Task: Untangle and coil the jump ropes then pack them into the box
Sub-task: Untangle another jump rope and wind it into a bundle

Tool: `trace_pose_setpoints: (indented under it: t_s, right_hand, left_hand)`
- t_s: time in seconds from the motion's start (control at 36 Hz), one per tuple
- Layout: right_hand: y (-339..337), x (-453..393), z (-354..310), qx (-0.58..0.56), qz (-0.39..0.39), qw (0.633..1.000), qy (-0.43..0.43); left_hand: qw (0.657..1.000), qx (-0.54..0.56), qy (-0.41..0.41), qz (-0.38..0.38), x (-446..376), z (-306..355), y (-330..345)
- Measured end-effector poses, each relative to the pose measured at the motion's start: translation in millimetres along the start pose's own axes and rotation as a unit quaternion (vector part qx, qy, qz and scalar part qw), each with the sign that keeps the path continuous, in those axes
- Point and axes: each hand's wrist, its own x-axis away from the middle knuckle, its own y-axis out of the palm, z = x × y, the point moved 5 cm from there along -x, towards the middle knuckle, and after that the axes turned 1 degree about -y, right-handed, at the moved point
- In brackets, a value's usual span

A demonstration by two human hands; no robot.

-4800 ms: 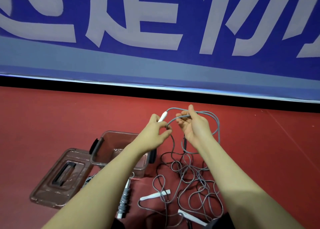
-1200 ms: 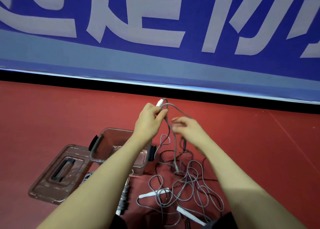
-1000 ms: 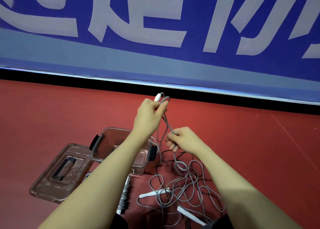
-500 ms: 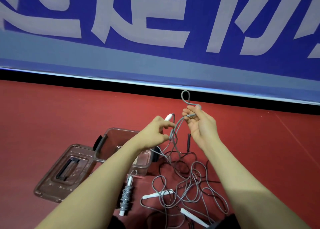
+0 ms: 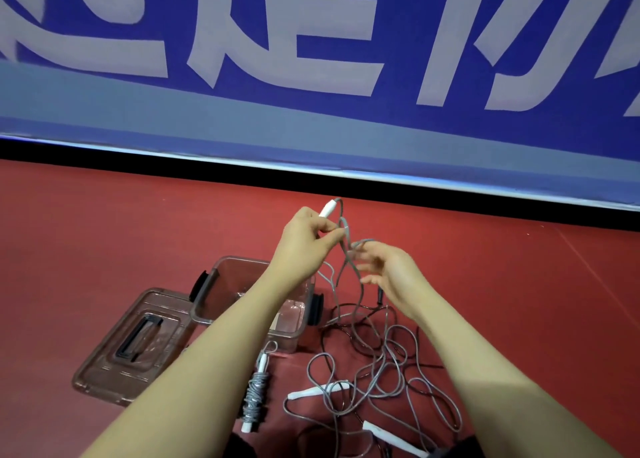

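Grey jump rope (image 5: 349, 267): my left hand (image 5: 304, 246) pinches its white handle (image 5: 327, 209) aloft, cord trailing to the tangle (image 5: 377, 364) on the red floor (image 5: 104, 235). Right hand (image 5: 391, 274): fingers loosely spread, cord looped over a fingertip, not clenched. One wound rope (image 5: 255, 393) lies beside the clear box (image 5: 207, 305), lid (image 5: 135, 343) off. Risk, I judge: pulling upward cinches crossings in the tangle into knots

Left hand (image 5: 304, 246) raised, fingers curled, pinching; right hand (image 5: 391, 274) just beside and lower, fingers loosely spread; both forearms outstretched.
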Motion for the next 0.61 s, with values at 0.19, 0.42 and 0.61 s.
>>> trace_pose_setpoints:
  t_s: [0.19, 0.42, 0.61]
  right_hand:
    - [10, 1, 18, 0.390, -0.062, 0.915, -0.088]
    - [6, -4, -1, 0.088, 0.037, 0.986, -0.136]
    - [-2, 1, -23, -0.186, 0.068, 0.969, -0.150]
  left_hand:
    - [0.998, -0.020, 0.012, 0.058, -4, 6, -15]
    - [0.998, -0.043, -0.040, -0.037, -3, -11, -2]
    - [0.983, -0.099, -0.035, -0.151, 10, -25, 18]
